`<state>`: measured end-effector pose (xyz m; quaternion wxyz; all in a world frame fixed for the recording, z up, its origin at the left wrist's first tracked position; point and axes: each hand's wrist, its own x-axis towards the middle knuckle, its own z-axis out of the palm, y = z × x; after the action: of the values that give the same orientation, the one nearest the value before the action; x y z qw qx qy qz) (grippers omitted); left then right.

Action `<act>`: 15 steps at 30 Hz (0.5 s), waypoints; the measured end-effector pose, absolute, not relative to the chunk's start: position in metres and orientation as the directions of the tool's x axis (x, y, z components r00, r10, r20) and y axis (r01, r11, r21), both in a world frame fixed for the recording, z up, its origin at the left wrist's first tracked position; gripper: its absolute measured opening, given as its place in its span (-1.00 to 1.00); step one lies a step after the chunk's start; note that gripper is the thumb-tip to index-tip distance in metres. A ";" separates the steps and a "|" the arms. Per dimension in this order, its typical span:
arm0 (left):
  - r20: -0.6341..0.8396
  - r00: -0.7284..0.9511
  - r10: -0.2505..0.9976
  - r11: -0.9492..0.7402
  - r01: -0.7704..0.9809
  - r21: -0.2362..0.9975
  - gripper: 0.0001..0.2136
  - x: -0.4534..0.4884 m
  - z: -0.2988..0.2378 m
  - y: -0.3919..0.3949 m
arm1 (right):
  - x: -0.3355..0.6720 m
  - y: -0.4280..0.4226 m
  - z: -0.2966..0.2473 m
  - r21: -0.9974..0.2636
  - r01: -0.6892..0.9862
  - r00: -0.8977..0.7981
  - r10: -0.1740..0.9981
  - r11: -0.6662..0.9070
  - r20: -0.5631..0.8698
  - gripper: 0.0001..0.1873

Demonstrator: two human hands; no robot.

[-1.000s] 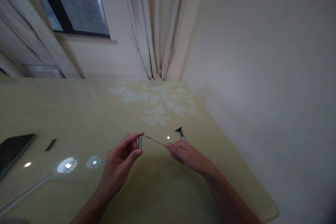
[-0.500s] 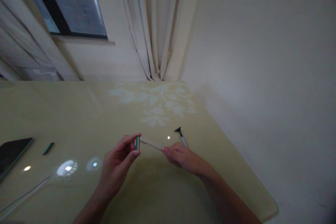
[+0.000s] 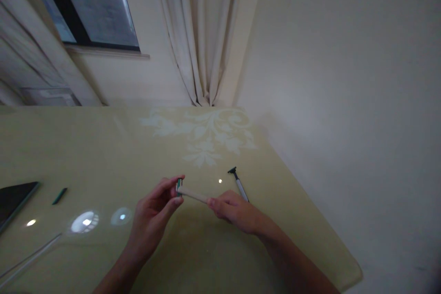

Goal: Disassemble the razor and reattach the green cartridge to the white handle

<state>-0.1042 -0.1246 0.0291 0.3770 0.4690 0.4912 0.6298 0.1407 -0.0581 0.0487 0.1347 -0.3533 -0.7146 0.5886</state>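
Observation:
Between the thumb and fingertips of my left hand [image 3: 153,213] is a small green and dark razor cartridge [image 3: 179,183], held upright on its narrow end above the table. My right hand [image 3: 236,210] is closed around one end of a slim pale stick [image 3: 195,194]. The stick's far end lies across the face of the cartridge; whether it has bristles is too blurred to tell. Just beyond my right hand, a razor handle [image 3: 241,187] with a dark head lies on the table, its lower end partly hidden by the hand.
On the pale glossy table [image 3: 113,161], a small dark green strip [image 3: 59,196] lies to the left beside a dark flat device [image 3: 15,200]. A thin white cable [image 3: 34,257] runs at lower left. A wall [image 3: 344,124] borders the right edge, with a curtain [image 3: 200,32] behind.
The stick's tip has moved left, from the cartridge's right edge to across its face. My right hand has shifted slightly left; my left hand keeps its grip on the cartridge.

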 end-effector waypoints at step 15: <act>0.200 -0.282 0.938 -0.205 0.012 0.979 -0.65 -0.104 0.030 -0.124 | 0.142 -0.057 0.049 -0.924 0.368 -0.722 0.658 0.102 -0.215 -0.21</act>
<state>-0.1039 -0.1243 0.0297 0.3740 0.4682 0.5074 0.6192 0.1417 -0.0571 0.0487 0.1267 -0.3506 -0.7315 0.5708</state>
